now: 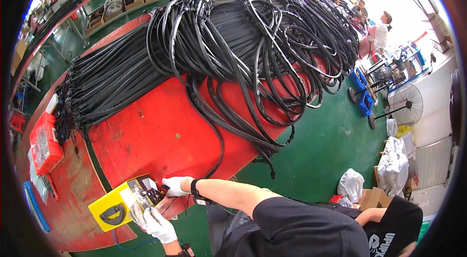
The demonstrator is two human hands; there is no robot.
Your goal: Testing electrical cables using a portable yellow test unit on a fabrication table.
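At the table's near edge stands a yellow box-shaped device [109, 203] with a black handle and a panel of dark sockets [146, 194]. My right hand [176, 186], in a white glove, is closed on a small dark piece at the panel's right side, seemingly a black cable end; the fingers partly hide it. My left hand [158, 225], also gloved in white, is at the device's lower edge with its fingers bent. A tiny blue spot shows at those fingertips, but what they hold cannot be made out.
Long black sleeved cables [121, 77] lie bundled across the red table [155, 125], some looping over its right edge. A red bin [46, 145] stands at left. Nearby at lower right is another person in a black shirt [394, 223]. Fans [407, 105] and plastic bags [394, 159] stand at right.
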